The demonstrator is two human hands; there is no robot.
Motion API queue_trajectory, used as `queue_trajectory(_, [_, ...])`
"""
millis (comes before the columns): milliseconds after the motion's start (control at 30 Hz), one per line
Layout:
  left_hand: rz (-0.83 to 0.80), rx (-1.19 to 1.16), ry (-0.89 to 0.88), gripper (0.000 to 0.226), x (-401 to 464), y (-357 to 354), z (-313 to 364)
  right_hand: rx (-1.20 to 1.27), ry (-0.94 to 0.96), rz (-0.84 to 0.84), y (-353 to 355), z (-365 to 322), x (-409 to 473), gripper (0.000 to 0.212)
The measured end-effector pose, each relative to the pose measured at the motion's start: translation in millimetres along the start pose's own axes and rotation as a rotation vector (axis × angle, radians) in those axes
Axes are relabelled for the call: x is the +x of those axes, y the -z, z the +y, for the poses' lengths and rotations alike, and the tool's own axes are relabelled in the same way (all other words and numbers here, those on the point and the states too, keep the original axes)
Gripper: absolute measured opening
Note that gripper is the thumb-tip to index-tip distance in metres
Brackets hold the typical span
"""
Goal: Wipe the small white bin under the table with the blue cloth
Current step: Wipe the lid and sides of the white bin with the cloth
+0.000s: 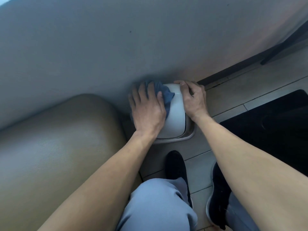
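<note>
- Wiping in progress: left hand (pixel 147 112) pressed flat on the blue cloth (pixel 167 95), fingers (pixel 150 90) extended and spread, thumb laid along the cloth edge; no curl around the fabric visible.
- Cloth bunched on the far-left part of the small white bin (pixel 175 117), at the domed lid's upper curve, partly tucked beneath the palm.
- Right hand (pixel 193 99) clasping the bin's far-right shoulder, fingers curled over the lid edge; judged to be steadying the bin against the wiping pressure.
- Bin standing on the tiled floor (pixel 200 167), directly below the edge of the grey surface (pixel 100 47), with a tan cushioned seat (pixel 58 147) to its left and a black mat (pixel 270 124) to its right.
- Progress, as a judgement: contact established and the lid's left portion under the cloth; near face, right flank and rim not covered by cloth at present. Cleaned areas not distinguishable from uncleaned ones, so completed share cannot be told.
- Remaining, probably: passes across the lid's centre and right, then the lower body and base rim nearest the black shoe (pixel 176 167).
</note>
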State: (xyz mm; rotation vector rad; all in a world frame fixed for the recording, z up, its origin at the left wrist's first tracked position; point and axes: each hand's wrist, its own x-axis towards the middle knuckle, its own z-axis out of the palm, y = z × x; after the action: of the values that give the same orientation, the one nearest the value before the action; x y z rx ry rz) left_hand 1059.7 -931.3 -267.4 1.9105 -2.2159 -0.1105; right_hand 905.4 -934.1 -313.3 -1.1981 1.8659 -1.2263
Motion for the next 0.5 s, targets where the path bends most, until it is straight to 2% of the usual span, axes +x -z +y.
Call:
queue_trajectory(133, [-0.025, 0.128, -0.398, 0.058, -14.4, -0.2, 0.0, 0.012, -0.029, 0.022, 6.1, 8.2, 2.6, 0.036])
queue_trajectory(200, [-0.002, 0.151, -0.519, 0.058, -20.1, 0.2, -12.9, 0.012, -0.043, 0.01, 7.4, 9.7, 2.8, 0.036])
queue_trajectory(267, [0.025, 0.135, -0.516, 0.054, -20.7, 0.0, -20.5, 0.015, -0.035, -0.002, 8.2, 9.5, 2.1, 0.034])
queue_trajectory(400, [0.046, 0.088, -0.218, 0.049, -2.7, -0.4, 10.7, 0.0, -0.011, -0.011, 10.7, 5.4, 1.5, 0.038])
queue_trajectory(433, [0.034, 0.089, -0.2, 0.048, 2.2, -0.4, 22.1, -0.008, 0.001, -0.007, 10.9, 5.5, 1.4, 0.041])
queue_trajectory(500, [-0.011, 0.097, -0.291, 0.049, 4.8, -0.7, 34.3, -0.014, 0.004, -0.001, 11.0, 6.8, 1.3, 0.05])
